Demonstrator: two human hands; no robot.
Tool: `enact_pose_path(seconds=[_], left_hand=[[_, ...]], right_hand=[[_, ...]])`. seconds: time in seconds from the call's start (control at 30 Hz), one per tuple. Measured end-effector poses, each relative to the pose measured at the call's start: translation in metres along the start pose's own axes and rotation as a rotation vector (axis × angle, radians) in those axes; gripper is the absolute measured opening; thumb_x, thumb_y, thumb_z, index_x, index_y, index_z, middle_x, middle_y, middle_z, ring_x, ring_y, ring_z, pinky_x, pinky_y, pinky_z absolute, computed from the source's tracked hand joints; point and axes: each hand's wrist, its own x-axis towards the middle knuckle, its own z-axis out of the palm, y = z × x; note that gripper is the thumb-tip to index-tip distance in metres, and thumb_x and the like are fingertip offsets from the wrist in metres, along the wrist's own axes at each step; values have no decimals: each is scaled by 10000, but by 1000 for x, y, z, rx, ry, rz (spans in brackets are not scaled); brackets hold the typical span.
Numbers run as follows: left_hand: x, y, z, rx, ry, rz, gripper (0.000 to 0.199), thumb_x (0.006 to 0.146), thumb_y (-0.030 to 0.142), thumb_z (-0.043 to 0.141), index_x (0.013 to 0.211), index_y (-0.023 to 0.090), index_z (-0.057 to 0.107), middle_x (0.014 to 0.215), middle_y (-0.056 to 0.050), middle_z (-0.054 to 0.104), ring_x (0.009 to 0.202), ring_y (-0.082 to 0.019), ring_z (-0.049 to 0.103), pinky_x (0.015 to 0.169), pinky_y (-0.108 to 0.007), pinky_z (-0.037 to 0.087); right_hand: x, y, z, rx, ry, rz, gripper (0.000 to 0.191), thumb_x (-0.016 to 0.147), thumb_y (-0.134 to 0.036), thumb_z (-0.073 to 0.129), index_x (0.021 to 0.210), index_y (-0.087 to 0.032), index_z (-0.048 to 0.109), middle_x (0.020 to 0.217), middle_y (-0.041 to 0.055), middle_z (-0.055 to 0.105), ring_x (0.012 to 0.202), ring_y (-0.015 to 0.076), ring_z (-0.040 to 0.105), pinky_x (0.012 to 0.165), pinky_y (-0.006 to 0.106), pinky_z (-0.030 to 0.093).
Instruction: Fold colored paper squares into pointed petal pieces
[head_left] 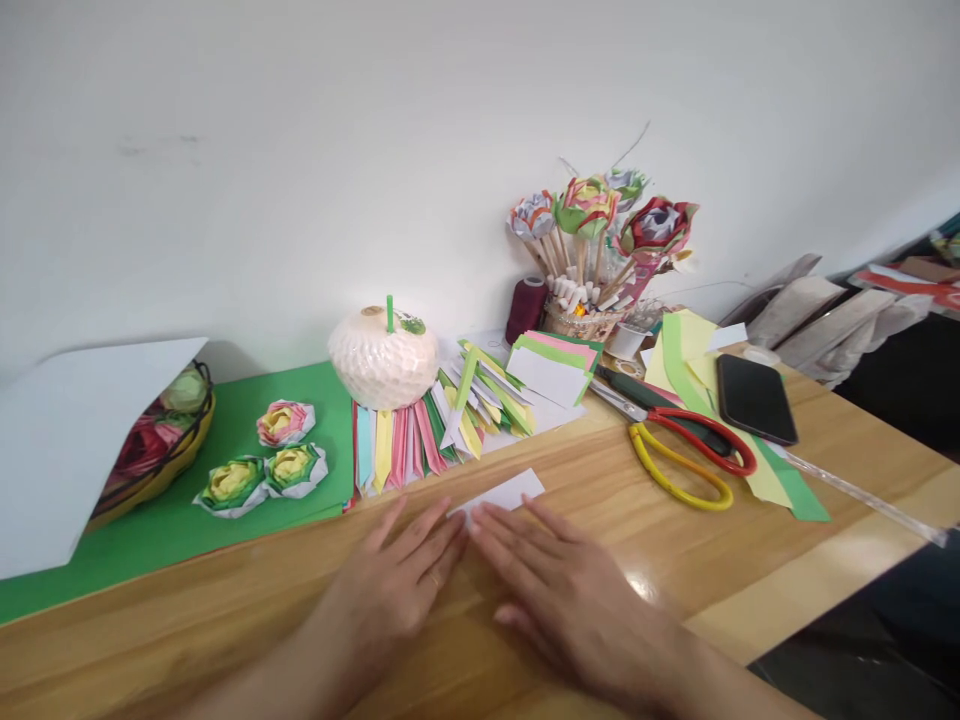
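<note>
A small white strip of paper (pixel 508 490) lies flat on the wooden table in front of me. My left hand (pixel 409 565) rests with its fingertips at the strip's left end, fingers stretched out. From the other side my right hand (pixel 559 575) presses its extended fingers on the strip's near edge. Both sets of fingertips nearly meet there and cover part of the paper. Just beyond lie folded coloured paper strips (pixel 405 445) in a row, with a loose heap of more folded strips (pixel 487 395) beside them.
Scissors (pixel 675 440) with red and yellow handles, a black phone (pixel 756 398) and coloured sheets (pixel 686 370) lie right. A basket of paper flowers (pixel 585 320), purple thread (pixel 526 310) and a white ornament (pixel 384 360) stand behind. Paper lotuses (pixel 292 465) sit on green sheet (pixel 315 400).
</note>
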Motion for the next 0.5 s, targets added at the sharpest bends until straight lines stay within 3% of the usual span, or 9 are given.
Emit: enact_pose_path(seconds=[0.13,0.4,0.5], left_hand=[[0,0,-1,21,32,-4,376,981,173,274,1145,117,607,1187,-65,642,1186,-219,496,1083,-412,208],[-1,-11,-7,45,-52,74,401,943,64,265,1177,124,586,1231,-47,621,1144,-203,547,956,-363,386],[-6,-12,-5,20,-79,52,422,909,38,282,1200,125,575,1259,-54,600,1158,-199,548,939,-343,439]], right_hand=[[6,-6,7,41,-24,33,504,966,-297,390,1385,-17,366,1385,187,444,1284,255,427,1075,438,354],[-16,33,2,-73,33,44,436,970,-205,319,1389,-95,364,1330,156,526,1252,205,474,1077,445,352],[-24,43,0,-138,93,131,447,974,-189,296,1414,-110,316,1342,157,513,1253,224,472,1073,526,319]])
